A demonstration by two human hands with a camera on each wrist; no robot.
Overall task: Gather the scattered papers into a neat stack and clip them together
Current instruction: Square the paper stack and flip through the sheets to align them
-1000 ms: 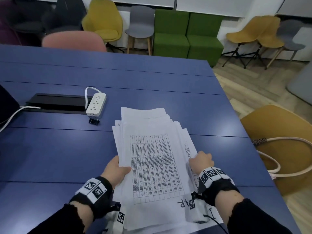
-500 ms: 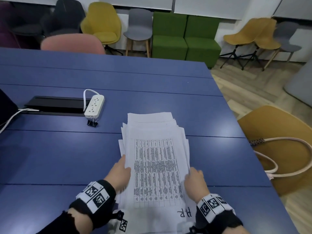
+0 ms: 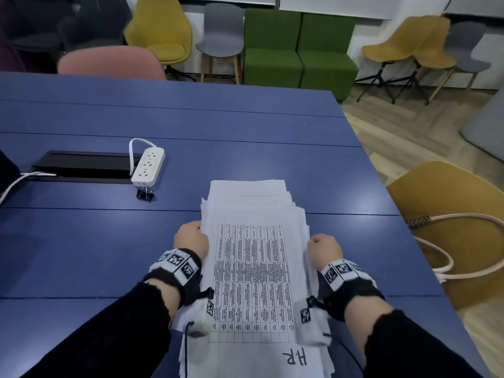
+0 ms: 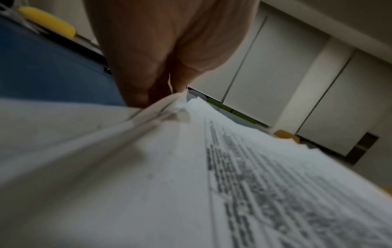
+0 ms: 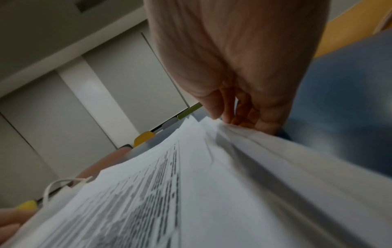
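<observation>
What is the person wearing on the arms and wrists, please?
Both arms have black sleeves. The left hand and right hand are bare. Each wrist carries a black strap with white blocks printed with black square codes, a white camera unit beneath, and a thin black cable.

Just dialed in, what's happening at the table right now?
A person is squaring up a pile of papers on the blue table. The left hand grips the pile's left edge and the right hand grips its right edge. The sheets are gathered but still fanned unevenly at the far end. The binder clip lies untouched beside the power strip, so clipping is not yet done.
</observation>
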